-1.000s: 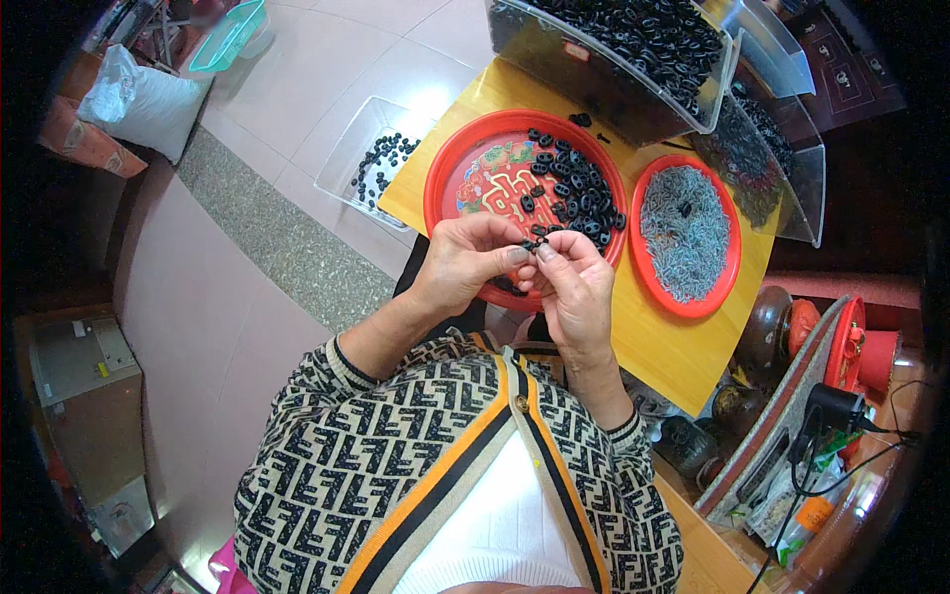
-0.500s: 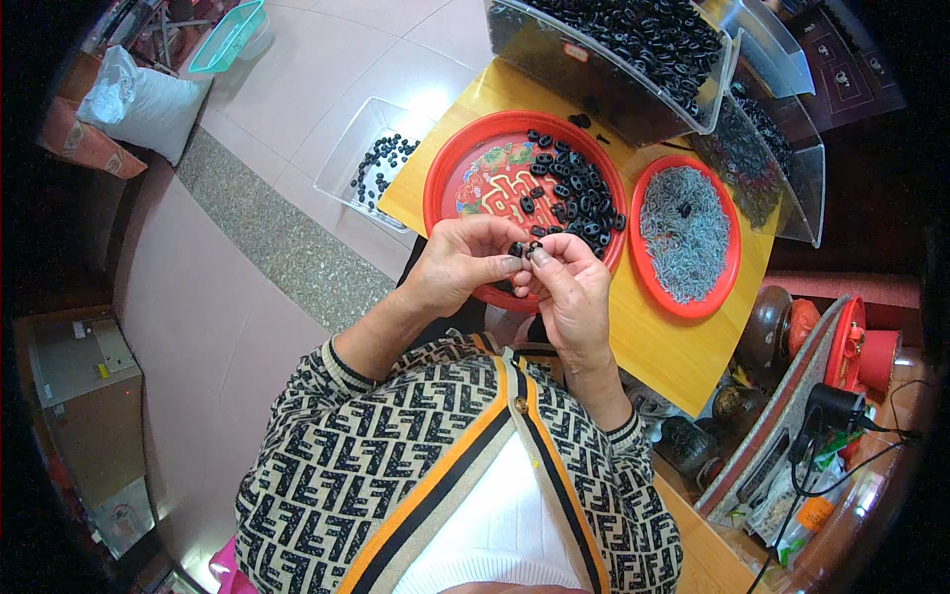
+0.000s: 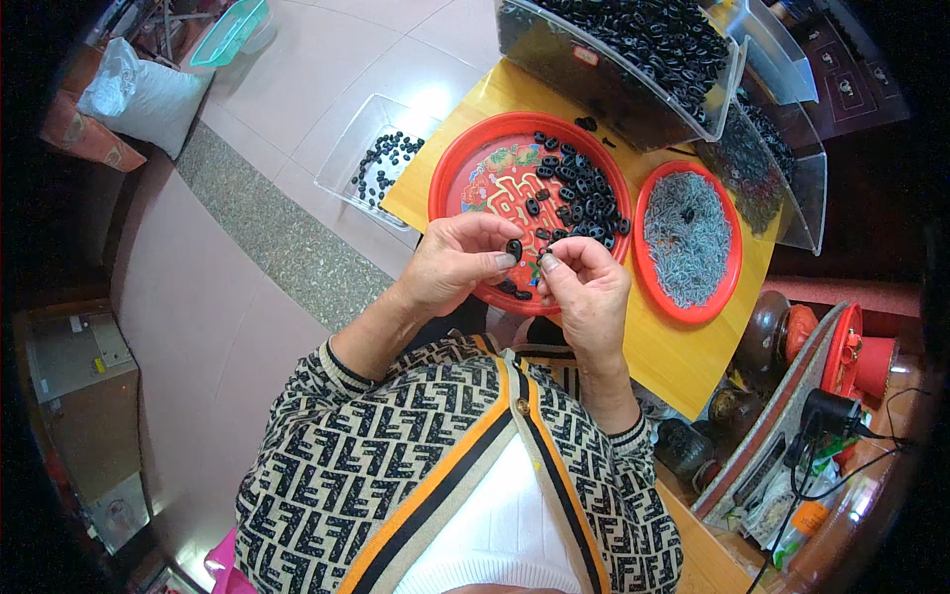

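Over the near part of a round red tray (image 3: 442, 168), my left hand (image 3: 450, 262) pinches a black oval plastic piece (image 3: 514, 248) between thumb and fingers. To its right, my right hand (image 3: 592, 287) has thumb and forefinger pressed together on a small dark part (image 3: 544, 253), too small to name. The two pieces are apart. Several black oval pieces with holes (image 3: 591, 203) are heaped along the tray's right side. A few more black pieces (image 3: 513, 289) lie near its front edge, just below my left hand.
An oval red tray (image 3: 645, 272) of grey screw-like parts (image 3: 688, 243) stands right on the yellow table (image 3: 658, 351). Clear bins of black pieces (image 3: 633, 89) stand behind. A clear box (image 3: 341, 186) with small black parts is at the left, lower down. Cables (image 3: 792, 495) hang at the right.
My hands were together with their pieces touching or nearly so; now they are apart. My right hand has shifted slightly right, and my left still holds its black piece.
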A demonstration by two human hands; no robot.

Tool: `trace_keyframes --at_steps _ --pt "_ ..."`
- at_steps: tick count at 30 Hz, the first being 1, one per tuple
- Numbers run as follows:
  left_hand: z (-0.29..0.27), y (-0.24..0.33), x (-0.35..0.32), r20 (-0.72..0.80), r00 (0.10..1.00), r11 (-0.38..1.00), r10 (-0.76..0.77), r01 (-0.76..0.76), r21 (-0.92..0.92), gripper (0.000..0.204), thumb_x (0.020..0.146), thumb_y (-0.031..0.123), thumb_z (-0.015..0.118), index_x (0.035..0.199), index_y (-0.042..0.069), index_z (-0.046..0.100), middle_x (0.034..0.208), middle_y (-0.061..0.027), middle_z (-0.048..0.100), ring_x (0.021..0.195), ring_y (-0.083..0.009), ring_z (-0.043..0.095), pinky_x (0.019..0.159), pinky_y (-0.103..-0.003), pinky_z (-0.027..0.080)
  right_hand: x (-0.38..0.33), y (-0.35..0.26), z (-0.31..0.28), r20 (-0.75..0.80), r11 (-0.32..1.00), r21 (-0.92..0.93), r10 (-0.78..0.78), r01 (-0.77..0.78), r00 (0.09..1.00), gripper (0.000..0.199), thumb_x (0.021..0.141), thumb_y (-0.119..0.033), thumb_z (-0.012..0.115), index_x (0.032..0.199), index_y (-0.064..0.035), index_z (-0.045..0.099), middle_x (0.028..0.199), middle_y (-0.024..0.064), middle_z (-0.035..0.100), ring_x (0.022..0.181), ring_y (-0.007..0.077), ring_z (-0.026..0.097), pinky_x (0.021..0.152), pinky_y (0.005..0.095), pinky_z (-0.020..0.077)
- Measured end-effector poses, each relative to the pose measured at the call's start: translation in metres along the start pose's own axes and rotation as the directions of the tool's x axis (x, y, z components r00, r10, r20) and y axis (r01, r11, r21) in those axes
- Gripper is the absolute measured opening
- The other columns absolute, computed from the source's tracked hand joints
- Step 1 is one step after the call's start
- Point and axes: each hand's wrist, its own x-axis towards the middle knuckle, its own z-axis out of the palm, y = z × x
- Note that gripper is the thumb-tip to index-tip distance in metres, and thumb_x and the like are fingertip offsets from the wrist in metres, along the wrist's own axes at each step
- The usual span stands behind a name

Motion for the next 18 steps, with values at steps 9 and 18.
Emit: trace_keyframes --at_steps 9,18 --pt "-0.0039 -0.0039 0.0000 0.026 1.000 1.000 0.018 -0.019 0.023 0.025 0.073 -0.004 0.061 0.098 -0.003 0.057 0.089 -0.0086 0.061 0.079 -0.0120 0.058 0.073 -0.024 0.049 0.0012 0.0018 0.0026 -0.005 0.998 -0.058 -0.021 0.021 1.000 0.003 0.079 -0.002 0.057 0.081 -0.0005 0.055 0.068 -0.0018 0.055 0.059 0.0025 0.049 0.051 0.0161 0.0392" --pt "-0.0038 -0.0063 0.0007 0.021 1.000 0.991 0.016 -0.019 0.131 0.026 0.074 -0.005 0.060 0.100 -0.003 0.055 0.090 -0.0081 0.060 0.082 -0.0134 0.058 0.075 -0.026 0.049 0.0019 0.0035 0.0011 0.008 0.995 -0.100 -0.024 0.024 1.000 0.003 0.079 -0.003 0.056 0.080 -0.0007 0.055 0.069 -0.0020 0.054 0.059 0.0019 0.048 0.051 0.0159 0.0387"
